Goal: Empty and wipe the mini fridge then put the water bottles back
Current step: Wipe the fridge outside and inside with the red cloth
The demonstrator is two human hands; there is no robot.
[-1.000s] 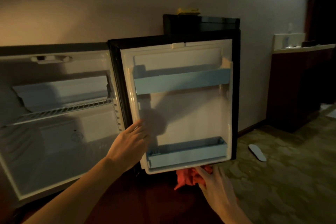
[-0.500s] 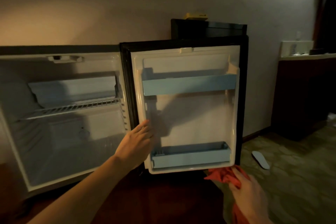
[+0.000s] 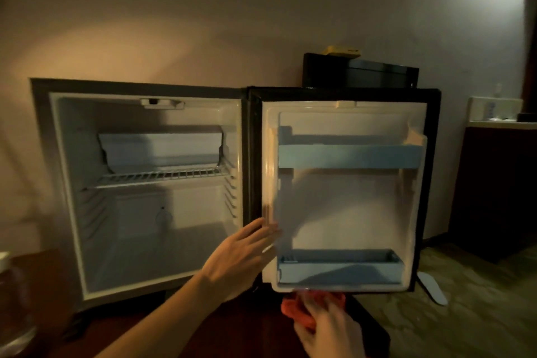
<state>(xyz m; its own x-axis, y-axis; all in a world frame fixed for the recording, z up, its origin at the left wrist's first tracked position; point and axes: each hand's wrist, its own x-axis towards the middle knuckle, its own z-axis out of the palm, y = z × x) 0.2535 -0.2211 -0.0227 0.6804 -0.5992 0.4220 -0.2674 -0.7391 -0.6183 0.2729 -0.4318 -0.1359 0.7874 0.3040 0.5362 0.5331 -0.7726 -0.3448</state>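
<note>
1. Fridge [image 3: 72, 183] sits on a dark worktop [image 3: 139, 331], door [image 3: 348, 212] swung fully open to the right. One wire shelf [image 3: 157, 179] in the cavity.
2. Door has two blue racks: upper [image 3: 350, 156], lower [image 3: 340, 270].
3. Left hand [image 3: 238, 263]: fingers straight and apart, tips on the door's hinge-side inner edge.
4. Right hand [image 3: 328, 328], blurred, is just below the door's bottom edge on a red cloth [image 3: 293, 311]; can't tell if it's clamped on it.
5. Clear bottle [image 3: 11, 308] at far left edge, partly cut off.
6. Black box [image 3: 360, 74] behind the door top, yellow item [image 3: 343, 51] on it.
7. White slipper [image 3: 434, 288] on the carpet, right.
</note>
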